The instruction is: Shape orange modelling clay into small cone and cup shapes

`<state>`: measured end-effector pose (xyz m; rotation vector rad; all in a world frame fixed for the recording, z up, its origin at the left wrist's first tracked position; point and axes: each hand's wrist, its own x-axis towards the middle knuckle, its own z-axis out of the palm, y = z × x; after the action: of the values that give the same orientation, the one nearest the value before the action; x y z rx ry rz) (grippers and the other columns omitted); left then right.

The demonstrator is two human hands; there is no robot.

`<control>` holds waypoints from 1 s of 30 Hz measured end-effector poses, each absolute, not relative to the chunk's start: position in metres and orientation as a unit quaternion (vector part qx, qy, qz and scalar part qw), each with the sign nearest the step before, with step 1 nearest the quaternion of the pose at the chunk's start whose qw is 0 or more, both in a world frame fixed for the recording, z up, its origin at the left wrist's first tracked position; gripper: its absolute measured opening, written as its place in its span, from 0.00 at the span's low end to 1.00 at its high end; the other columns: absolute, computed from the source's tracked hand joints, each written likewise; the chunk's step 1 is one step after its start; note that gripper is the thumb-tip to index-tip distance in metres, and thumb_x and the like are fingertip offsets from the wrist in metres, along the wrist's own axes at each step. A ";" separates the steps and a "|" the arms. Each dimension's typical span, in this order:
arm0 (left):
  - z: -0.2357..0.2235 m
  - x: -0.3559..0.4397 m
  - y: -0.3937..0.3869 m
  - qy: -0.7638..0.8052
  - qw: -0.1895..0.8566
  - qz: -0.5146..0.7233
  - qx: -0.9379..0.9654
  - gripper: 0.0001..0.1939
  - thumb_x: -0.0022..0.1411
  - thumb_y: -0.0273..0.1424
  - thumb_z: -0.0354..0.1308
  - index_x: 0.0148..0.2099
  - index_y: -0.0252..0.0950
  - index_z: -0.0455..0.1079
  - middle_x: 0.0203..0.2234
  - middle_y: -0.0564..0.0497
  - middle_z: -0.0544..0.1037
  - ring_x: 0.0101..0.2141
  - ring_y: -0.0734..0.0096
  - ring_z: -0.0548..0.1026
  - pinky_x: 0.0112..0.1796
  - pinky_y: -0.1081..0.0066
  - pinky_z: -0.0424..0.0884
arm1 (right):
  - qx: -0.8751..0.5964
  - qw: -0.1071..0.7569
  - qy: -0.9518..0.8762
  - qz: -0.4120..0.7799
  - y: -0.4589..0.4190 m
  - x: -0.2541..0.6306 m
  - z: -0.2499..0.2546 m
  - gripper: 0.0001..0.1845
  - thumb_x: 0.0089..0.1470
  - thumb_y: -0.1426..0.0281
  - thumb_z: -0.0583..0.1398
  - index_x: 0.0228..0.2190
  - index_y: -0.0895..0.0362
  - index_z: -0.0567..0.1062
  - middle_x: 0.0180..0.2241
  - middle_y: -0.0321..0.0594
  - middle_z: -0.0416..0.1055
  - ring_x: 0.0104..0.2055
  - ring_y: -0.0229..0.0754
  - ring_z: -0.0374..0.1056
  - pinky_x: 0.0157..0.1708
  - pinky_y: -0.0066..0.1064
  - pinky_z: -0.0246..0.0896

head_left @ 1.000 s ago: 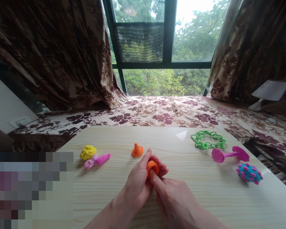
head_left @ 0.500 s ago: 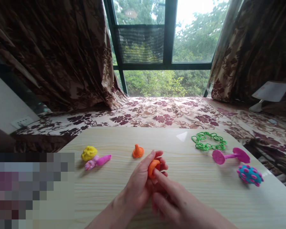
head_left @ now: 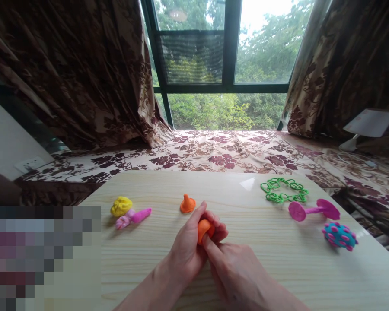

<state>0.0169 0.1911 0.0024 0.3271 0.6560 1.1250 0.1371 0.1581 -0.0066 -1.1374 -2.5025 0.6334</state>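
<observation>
A hollowed piece of orange modelling clay (head_left: 205,230) lies cupped in my left hand (head_left: 189,242), its fingers curled round the far side and the thumb along the near left. My right hand (head_left: 235,263) presses a finger or thumb into the clay's hollow from below; its other fingers are folded and partly hidden. Just beyond my left hand, a small orange clay piece with a round base and upright stub (head_left: 188,204) stands on the table.
On the pale wooden table (head_left: 155,268), a yellow clay lump (head_left: 121,206) and a pink clay piece (head_left: 134,217) lie left. At right are a green chain of loops (head_left: 283,190), a magenta dumbbell shape (head_left: 314,210) and a blue clay lump with pink dots (head_left: 339,236).
My right hand drew back a little with its index finger in the hollow, then came in close again. The orange clay has turned in my left hand, its opening facing lower.
</observation>
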 end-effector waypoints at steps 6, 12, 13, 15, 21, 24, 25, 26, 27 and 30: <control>0.015 0.014 0.188 0.244 0.814 0.500 0.165 0.12 0.55 0.26 0.52 0.43 0.31 0.66 0.39 0.44 0.71 0.44 0.62 0.69 0.47 0.63 0.64 | -0.372 0.284 -0.724 0.506 0.161 0.148 0.013 0.10 0.56 0.74 0.43 0.34 0.57 0.62 0.23 0.33 0.63 0.23 0.32 0.59 0.23 0.22 0.54; 0.010 0.014 0.188 0.246 0.820 0.476 0.200 0.13 0.58 0.32 0.49 0.44 0.33 0.66 0.32 0.46 0.72 0.33 0.69 0.72 0.36 0.68 0.69 | -0.391 0.298 -0.762 0.422 0.160 0.148 0.013 0.09 0.57 0.71 0.46 0.38 0.57 0.63 0.25 0.35 0.65 0.24 0.33 0.59 0.25 0.24 0.53; 0.007 0.014 0.188 0.249 0.819 0.477 0.201 0.13 0.58 0.34 0.50 0.42 0.32 0.67 0.31 0.47 0.72 0.31 0.69 0.72 0.35 0.68 0.70 | -0.401 0.293 -0.782 0.376 0.160 0.147 0.009 0.10 0.57 0.72 0.46 0.40 0.57 0.63 0.26 0.35 0.66 0.24 0.34 0.60 0.25 0.24 0.53; 0.003 0.016 0.187 0.260 0.816 0.482 0.187 0.11 0.56 0.33 0.51 0.38 0.30 0.68 0.30 0.46 0.72 0.33 0.67 0.72 0.38 0.67 0.69 | -0.406 0.266 -0.816 0.315 0.159 0.147 0.001 0.15 0.55 0.73 0.48 0.45 0.56 0.60 0.28 0.37 0.68 0.26 0.35 0.61 0.26 0.25 0.53; -0.002 0.019 0.188 0.283 0.803 0.513 0.111 0.06 0.53 0.31 0.56 0.32 0.32 0.67 0.26 0.50 0.70 0.32 0.69 0.72 0.44 0.64 0.67 | -0.404 0.203 -0.856 0.253 0.160 0.146 -0.009 0.24 0.49 0.77 0.48 0.49 0.56 0.57 0.30 0.38 0.70 0.28 0.38 0.64 0.27 0.25 0.53; -0.003 0.021 0.189 0.297 0.794 0.521 0.105 0.10 0.53 0.35 0.56 0.27 0.33 0.65 0.21 0.52 0.68 0.27 0.72 0.71 0.42 0.64 0.69 | -0.410 0.190 -0.863 0.227 0.159 0.143 -0.010 0.28 0.47 0.76 0.49 0.52 0.57 0.55 0.31 0.40 0.70 0.28 0.39 0.64 0.27 0.26 0.54; -0.003 0.021 0.189 0.304 0.789 0.524 0.107 0.10 0.53 0.36 0.56 0.26 0.33 0.65 0.21 0.52 0.68 0.27 0.72 0.71 0.41 0.65 0.69 | -0.410 0.186 -0.866 0.219 0.159 0.142 -0.012 0.29 0.47 0.76 0.49 0.53 0.57 0.54 0.31 0.41 0.70 0.28 0.40 0.64 0.27 0.27 0.54; -0.002 0.021 0.188 0.310 0.784 0.527 0.111 0.11 0.53 0.36 0.56 0.26 0.34 0.65 0.21 0.53 0.68 0.26 0.72 0.71 0.41 0.65 0.69 | -0.409 0.184 -0.868 0.214 0.159 0.141 -0.013 0.30 0.46 0.75 0.50 0.53 0.58 0.53 0.31 0.41 0.70 0.28 0.41 0.64 0.26 0.28 0.54; -0.001 0.022 0.188 0.313 0.780 0.530 0.115 0.11 0.53 0.37 0.56 0.27 0.33 0.65 0.21 0.53 0.68 0.26 0.72 0.71 0.41 0.64 0.69 | -0.408 0.185 -0.868 0.214 0.160 0.140 -0.015 0.31 0.46 0.75 0.50 0.54 0.58 0.52 0.30 0.42 0.70 0.28 0.41 0.63 0.26 0.28 0.54; 0.006 0.021 0.187 0.302 0.778 0.537 0.124 0.12 0.54 0.37 0.55 0.34 0.32 0.68 0.26 0.50 0.71 0.30 0.69 0.72 0.44 0.64 0.67 | -0.393 0.222 -0.852 0.266 0.163 0.139 -0.019 0.31 0.48 0.75 0.49 0.55 0.57 0.50 0.27 0.39 0.69 0.24 0.38 0.63 0.23 0.26 0.54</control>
<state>0.0206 0.1866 0.0061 0.2679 0.6542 1.1618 0.1391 0.1628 -0.0191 -1.0865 -2.3527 0.7352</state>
